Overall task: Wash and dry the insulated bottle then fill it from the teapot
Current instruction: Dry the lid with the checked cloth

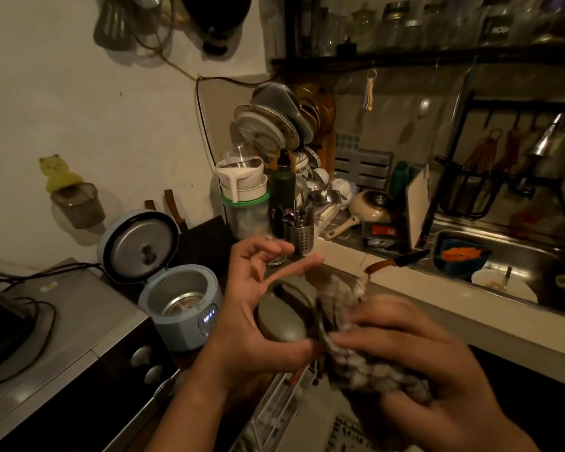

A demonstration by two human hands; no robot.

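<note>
Left hand (258, 308) cupped, fingers splayed — right hand (415, 350) clenched, blurred.

Counter (356, 256) carries knife (402, 260) and utensil holder (299, 234).

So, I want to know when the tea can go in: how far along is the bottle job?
Washing looks done, and drying is in hand: the left hand holds a grey-green lid while the right hand rubs it with a cloth, blurred by motion. A dark green bottle stands by the dish rack. Filling is left; no teapot shows.
</note>
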